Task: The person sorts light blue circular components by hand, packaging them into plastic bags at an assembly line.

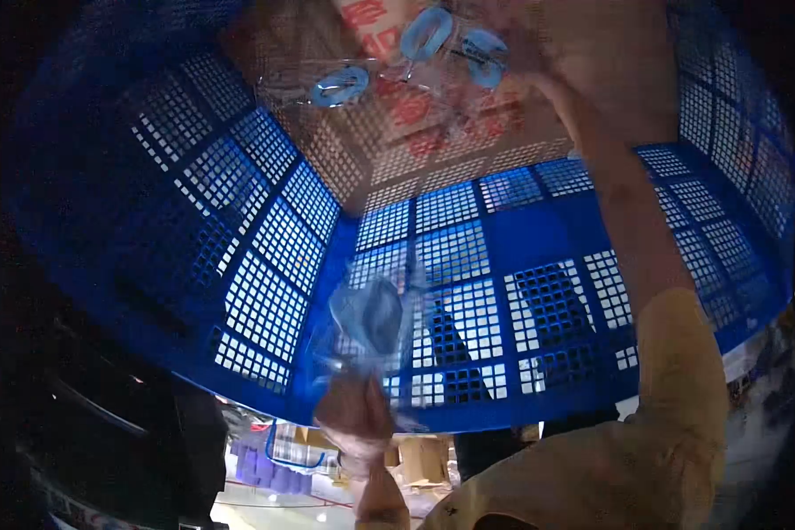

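My left hand (355, 411) is closed at the near wall of the blue basket, gripping a clear plastic bag (368, 315) with a light-blue looped item inside, smeared by motion. My right arm reaches deep into the basket, and my right hand (539, 75) is blurred beside the bagged light-blue rings. One light-blue ring (486, 58) with dark print lies right at its fingers. Two more, an upper ring (426, 35) and a left-hand ring (340, 87), lie close by in clear wrapping. The fingers of my right hand blend into the background.
The blue plastic basket (530, 231) surrounds the work with perforated walls. Brown cardboard with red print (415, 110) lies at its bottom. Beyond the near rim are purple items (269, 468), a cardboard box (424, 461) and a pale floor.
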A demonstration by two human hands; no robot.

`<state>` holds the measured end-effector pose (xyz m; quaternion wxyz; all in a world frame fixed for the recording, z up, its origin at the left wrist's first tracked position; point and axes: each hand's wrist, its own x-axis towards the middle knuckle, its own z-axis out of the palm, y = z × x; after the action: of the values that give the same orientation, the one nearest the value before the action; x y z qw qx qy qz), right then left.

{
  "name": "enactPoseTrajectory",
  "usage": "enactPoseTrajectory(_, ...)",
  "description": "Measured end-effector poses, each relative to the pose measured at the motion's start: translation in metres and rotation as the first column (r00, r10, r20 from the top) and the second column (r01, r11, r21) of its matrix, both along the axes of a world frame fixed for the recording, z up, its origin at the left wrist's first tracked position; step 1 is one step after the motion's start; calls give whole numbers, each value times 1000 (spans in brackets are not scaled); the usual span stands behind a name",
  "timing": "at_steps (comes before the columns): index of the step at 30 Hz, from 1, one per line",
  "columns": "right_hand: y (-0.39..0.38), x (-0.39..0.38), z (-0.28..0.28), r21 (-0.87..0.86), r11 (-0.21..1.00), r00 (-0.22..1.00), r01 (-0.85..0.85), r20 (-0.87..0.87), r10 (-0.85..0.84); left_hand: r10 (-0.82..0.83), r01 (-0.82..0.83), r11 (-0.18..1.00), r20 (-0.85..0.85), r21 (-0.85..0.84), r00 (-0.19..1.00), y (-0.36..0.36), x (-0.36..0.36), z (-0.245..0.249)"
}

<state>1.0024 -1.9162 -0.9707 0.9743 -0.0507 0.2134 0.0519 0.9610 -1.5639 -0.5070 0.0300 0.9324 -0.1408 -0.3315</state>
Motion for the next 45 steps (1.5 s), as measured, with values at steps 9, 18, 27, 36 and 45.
enactPoseTrajectory(9, 14, -15, 201, -991, -7, 874, -131, -119, 472, 334, -211, 917, 362, -338, 871, 2, -25, 9)
enactPoseTrajectory(18, 11, -25, 334, -899, -424, 877, -111, -289, 384, 402, -298, 874, 225, -384, 888, -14, -7, 15)
enactPoseTrajectory(27, -2, -77, 446, -868, -496, 942, -30, -190, 275, 381, -258, 847, 192, -464, 905, -18, -19, 23)
enactPoseTrajectory(36, -28, -59, 471, -833, -281, 867, -477, -498, 4, 415, -282, 861, 263, -424, 871, -13, 21, -51)
enactPoseTrajectory(45, 11, -107, 515, -975, 214, 997, -62, -49, 66, 369, -876, -50, -824, -480, 430, -82, 52, -72)
